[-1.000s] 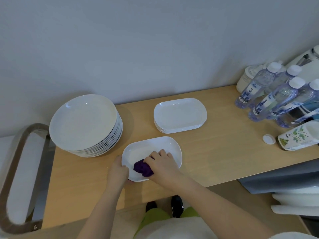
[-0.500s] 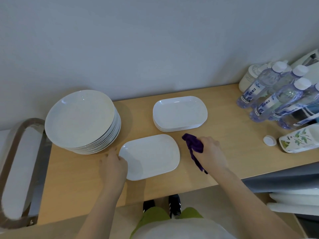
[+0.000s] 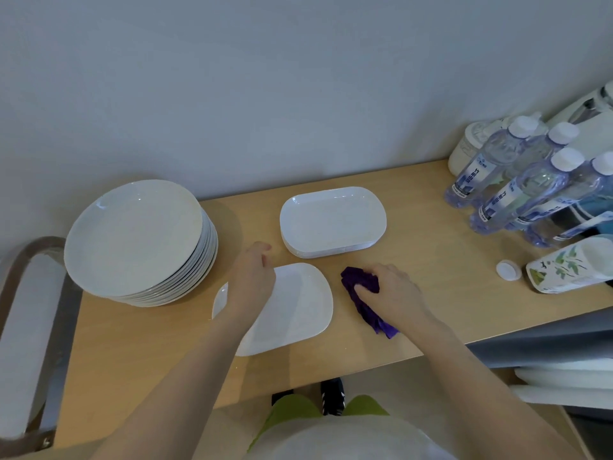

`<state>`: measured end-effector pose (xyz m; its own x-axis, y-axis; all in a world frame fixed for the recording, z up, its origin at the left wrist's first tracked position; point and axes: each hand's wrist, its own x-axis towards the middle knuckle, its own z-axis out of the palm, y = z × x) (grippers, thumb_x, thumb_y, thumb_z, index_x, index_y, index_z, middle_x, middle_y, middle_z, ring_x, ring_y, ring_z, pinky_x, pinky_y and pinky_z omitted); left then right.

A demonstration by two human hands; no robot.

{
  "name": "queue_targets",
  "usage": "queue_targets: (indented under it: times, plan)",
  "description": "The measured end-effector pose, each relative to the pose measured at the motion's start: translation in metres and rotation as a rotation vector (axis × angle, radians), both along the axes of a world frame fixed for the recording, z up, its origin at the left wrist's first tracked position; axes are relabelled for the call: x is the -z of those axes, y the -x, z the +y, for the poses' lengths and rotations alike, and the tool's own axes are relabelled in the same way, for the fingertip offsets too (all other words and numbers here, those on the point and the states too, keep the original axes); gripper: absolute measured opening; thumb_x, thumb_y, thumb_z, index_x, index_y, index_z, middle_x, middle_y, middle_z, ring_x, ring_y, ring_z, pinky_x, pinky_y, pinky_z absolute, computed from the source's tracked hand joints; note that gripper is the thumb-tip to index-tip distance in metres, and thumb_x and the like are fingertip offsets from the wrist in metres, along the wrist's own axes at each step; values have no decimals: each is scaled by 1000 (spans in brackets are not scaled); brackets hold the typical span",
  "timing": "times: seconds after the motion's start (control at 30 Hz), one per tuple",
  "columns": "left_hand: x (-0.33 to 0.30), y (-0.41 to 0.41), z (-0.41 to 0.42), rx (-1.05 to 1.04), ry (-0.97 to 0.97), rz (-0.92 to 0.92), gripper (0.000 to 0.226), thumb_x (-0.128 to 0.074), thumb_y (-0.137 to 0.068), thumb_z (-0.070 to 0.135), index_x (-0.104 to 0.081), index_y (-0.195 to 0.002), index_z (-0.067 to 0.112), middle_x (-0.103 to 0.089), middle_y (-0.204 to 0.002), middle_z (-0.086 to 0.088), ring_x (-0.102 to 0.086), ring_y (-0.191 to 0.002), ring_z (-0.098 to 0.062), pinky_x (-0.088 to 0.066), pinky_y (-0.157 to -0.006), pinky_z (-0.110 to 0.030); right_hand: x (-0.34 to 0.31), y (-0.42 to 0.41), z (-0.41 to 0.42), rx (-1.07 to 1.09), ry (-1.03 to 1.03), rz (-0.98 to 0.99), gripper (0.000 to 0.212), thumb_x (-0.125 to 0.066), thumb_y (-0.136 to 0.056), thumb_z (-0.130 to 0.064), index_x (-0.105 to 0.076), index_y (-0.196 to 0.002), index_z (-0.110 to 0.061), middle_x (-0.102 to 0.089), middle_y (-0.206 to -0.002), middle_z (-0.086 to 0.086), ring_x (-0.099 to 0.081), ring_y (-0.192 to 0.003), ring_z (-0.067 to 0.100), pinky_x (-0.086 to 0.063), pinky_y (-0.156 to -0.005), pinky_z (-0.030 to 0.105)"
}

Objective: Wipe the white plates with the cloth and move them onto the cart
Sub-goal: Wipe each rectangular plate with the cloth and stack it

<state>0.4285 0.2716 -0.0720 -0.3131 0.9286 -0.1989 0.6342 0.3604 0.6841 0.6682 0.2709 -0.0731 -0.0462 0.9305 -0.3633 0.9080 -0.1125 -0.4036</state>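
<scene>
- The left hand lies across the far-left edge of the single rectangular plate on the worktop; its fingers look loosely curled, though I cannot tell whether they grip the rim.
- The right hand bunches the purple cloth just beside the plate, fingers closed on it.
- Hook under the rim, lift level, then carry it left toward the cart, clear of the round stack.

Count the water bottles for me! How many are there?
4 show white caps, all at the table's right end: two behind, two in front. More may hide past the edge.
</scene>
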Motion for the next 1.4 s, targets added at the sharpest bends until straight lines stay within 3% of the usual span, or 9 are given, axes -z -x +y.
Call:
queue_targets:
  times: [0.07,0.17,0.3,0.4,0.53,0.63,0.83,1.0,1.4]
  plan:
    - [-2,-4,17,20,-1,7,35,-39,-98,10,-52,-130,14,-57,-119,-6,-49,-94,-14,-38,-80,-26,-15,-3,12,79,-94,132,29,-48,-92,-42,-57,-117,-31,-59,-117,-11,-56,-103,16,-47,-81,35]
    - [-3,-9,44,28,8,35,30,-41,-98,16,-52,-125,8,-57,-108,-5,-50,-88,-18,-38,-76,-30,-30,-3,42,98,-233,199,22,-46,-95,-33,-61,-110,-27,-62,-109,-10,-59,-97,16,-50,-82,38]
    - [-4,-14,74,63,84,104,35,-43,-98,29,-49,-123,4,-57,-112,-12,-53,-92,-26,-46,-81,-39,-33,1,87,74,-301,133,27,-44,-95,-19,-60,-116,-17,-60,-117,2,-56,-104,22,-49,-87,41]
    - [0,-16,85,71,149,155,37,-44,-98,32,-47,-123,6,-56,-115,-12,-53,-90,-25,-46,-74,-37,-23,7,109,54,-299,3,33,-43,-95,-16,-52,-127,-14,-51,-128,7,-45,-117,25,-43,-91,36]
    - [7,-18,89,48,188,160,32,-48,-97,25,-47,-124,7,-57,-112,-10,-51,-85,-22,-43,-71,-32,-8,11,122,100,-181,-121,39,-44,-96,-20,-38,-133,-8,-42,-132,15,-38,-123,31,-36,-95,35]
    - [10,-20,90,6,189,132,26,-48,-95,12,-49,-120,8,-57,-106,-10,-52,-83,-22,-47,-70,-32,-2,8,124,130,-119,-78,41,-48,-96,-22,-33,-133,-10,-42,-130,18,-43,-118,34,-37,-93,36]
    - [11,-22,91,-36,185,96,28,-49,-91,3,-48,-117,11,-54,-92,-6,-56,-82,-24,-49,-66,-32,1,-4,131,171,-102,38,41,-52,-97,-19,-36,-131,-3,-44,-130,17,-53,-111,35,-43,-82,38]
    - [11,-24,92,-79,180,77,28,-50,-87,-1,-48,-112,11,-52,-88,-4,-55,-81,-23,-47,-63,-31,3,-9,136,171,-129,47,27,-50,-97,-15,-43,-119,-3,-51,-123,14,-57,-103,34,-41,-73,35]
    - [9,-26,91,-136,176,23,22,-52,-89,2,-41,-100,17,-52,-87,-4,-54,-78,-21,-49,-63,-30,7,-5,136,201,-201,23,27,-53,-94,-11,-45,-117,0,-49,-122,18,-55,-104,35,-37,-73,33]
